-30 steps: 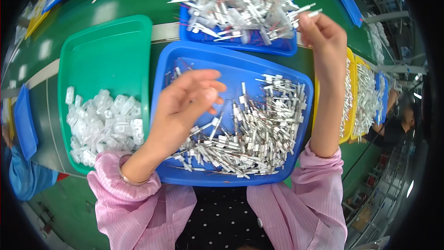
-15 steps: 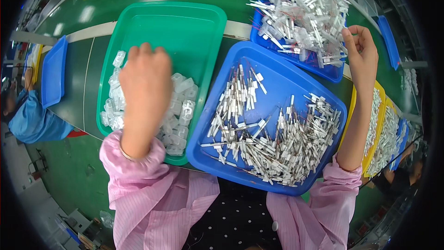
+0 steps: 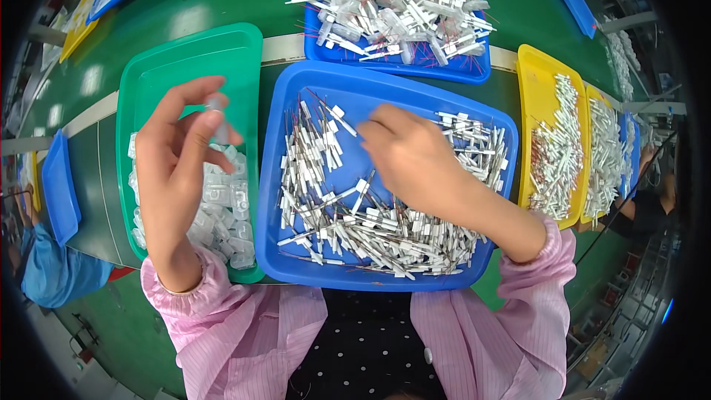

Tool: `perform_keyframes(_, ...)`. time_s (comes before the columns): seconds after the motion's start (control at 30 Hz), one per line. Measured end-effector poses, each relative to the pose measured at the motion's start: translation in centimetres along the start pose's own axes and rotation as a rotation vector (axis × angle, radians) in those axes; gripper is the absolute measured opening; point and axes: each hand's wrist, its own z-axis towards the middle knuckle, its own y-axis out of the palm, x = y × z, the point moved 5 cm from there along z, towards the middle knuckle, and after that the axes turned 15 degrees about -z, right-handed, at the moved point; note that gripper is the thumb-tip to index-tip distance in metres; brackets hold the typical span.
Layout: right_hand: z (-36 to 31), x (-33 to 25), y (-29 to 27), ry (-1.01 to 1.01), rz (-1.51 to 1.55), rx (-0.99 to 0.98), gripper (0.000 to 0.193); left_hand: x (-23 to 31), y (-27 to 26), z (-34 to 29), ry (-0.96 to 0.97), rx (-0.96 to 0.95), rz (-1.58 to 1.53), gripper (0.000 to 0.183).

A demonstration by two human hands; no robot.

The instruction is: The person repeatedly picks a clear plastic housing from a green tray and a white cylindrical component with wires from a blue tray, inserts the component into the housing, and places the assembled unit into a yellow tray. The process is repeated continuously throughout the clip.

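My left hand (image 3: 178, 159) is raised over the green tray (image 3: 255, 48), pinching a small clear plastic housing (image 3: 217, 117) between thumb and fingers. More clear housings (image 3: 216, 194) lie heaped in that tray below the hand. My right hand (image 3: 411, 152) reaches over the blue tray (image 3: 378, 78), its fingers drawn together and pointing left. Whatever its fingertips hold, if anything, is hidden and blurred. White connector pieces with thin dark leads (image 3: 400, 241) fill the near part and both sides of the blue tray, around and under the right hand.
Behind, another blue tray (image 3: 474, 67) is piled with clear housings joined to white pieces and red wires. Yellow trays (image 3: 529, 89) with white parts stand at the right. A narrow blue tray (image 3: 59, 185) lies at far left, near a person in a blue sleeve (image 3: 59, 267).
My left hand has lifted from the housings, turned, and now holds one. My right hand has left the far pile and come left over the blue tray. The view has shifted right.
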Motion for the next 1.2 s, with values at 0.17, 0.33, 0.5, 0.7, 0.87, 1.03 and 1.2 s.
perform_keyframes(0.17, 3.4, -1.2, 2.6, -0.035, -0.194, -0.048, 0.018, 0.5, 3.9, 0.2, 0.086, -0.274, -0.454, 0.040)
perform_keyframes(0.33, 3.7, -0.1, 1.2, -0.001, -0.310, -0.030, 0.015, -1.2, 5.8, 0.0, -0.064, -0.342, -0.840, 0.043)
perform_keyframes(0.5, 1.7, 2.0, -3.5, 0.176, -0.389, 0.042, 0.007, -2.7, 6.3, -0.4, -0.079, -0.444, -0.924, 0.039)
perform_keyframes(0.7, -1.5, 2.2, -7.6, 0.259, 0.254, 0.449, 0.012, -4.1, 7.8, -0.7, -0.311, -0.381, -1.165, 0.030)
perform_keyframes(0.87, -2.1, 1.9, -6.6, 0.278, 0.620, 0.388, 0.014, -4.3, 8.1, -0.8, -0.359, -0.396, -1.194, 0.035)
perform_keyframes(1.03, -2.0, 1.5, -6.4, 0.324, 0.640, 0.316, 0.013, -3.9, 8.1, -1.0, -0.273, -0.404, -1.090, 0.044)
perform_keyframes(1.2, -2.0, 1.4, -6.7, 0.231, 0.521, 0.354, 0.017, -3.8, 8.1, -0.9, -0.214, -0.404, -0.977, 0.048)
